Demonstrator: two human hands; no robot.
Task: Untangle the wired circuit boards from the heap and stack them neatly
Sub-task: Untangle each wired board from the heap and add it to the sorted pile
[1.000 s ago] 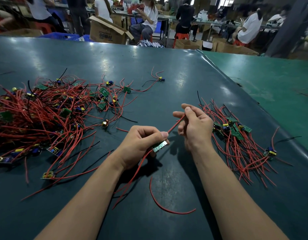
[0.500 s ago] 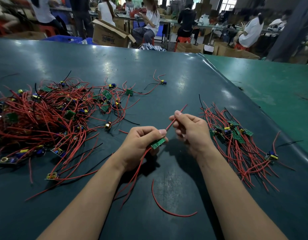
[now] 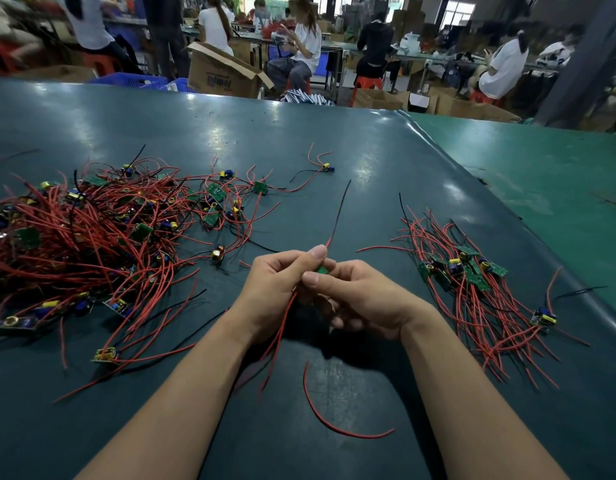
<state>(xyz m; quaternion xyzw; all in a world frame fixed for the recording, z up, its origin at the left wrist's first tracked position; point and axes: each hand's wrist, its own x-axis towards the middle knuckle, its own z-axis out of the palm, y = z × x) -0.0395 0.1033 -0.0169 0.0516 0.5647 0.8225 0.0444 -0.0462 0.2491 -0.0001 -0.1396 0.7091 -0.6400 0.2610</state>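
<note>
A small green circuit board (image 3: 322, 270) is pinched between the left hand (image 3: 279, 289) and right hand (image 3: 362, 299), brought together above the table (image 3: 334, 150), between the tangled heap (image 3: 92, 237) and the sorted pile (image 3: 473, 282).

Hands have closed up: 1 s ago the right hand (image 3: 365, 299) sat apart from the left hand (image 3: 275, 289), out toward the stacked boards at the tabletop's right edge; now the two touch, fingers overlapping round the small green board (image 3: 322, 270). Board was plain to see at the left thumb tip, now mostly hidden btwn the fingers. Its red wire (image 3: 337, 216), earlier slanting to the right hand, now sticks up free above both hands twd the far edge.
</note>
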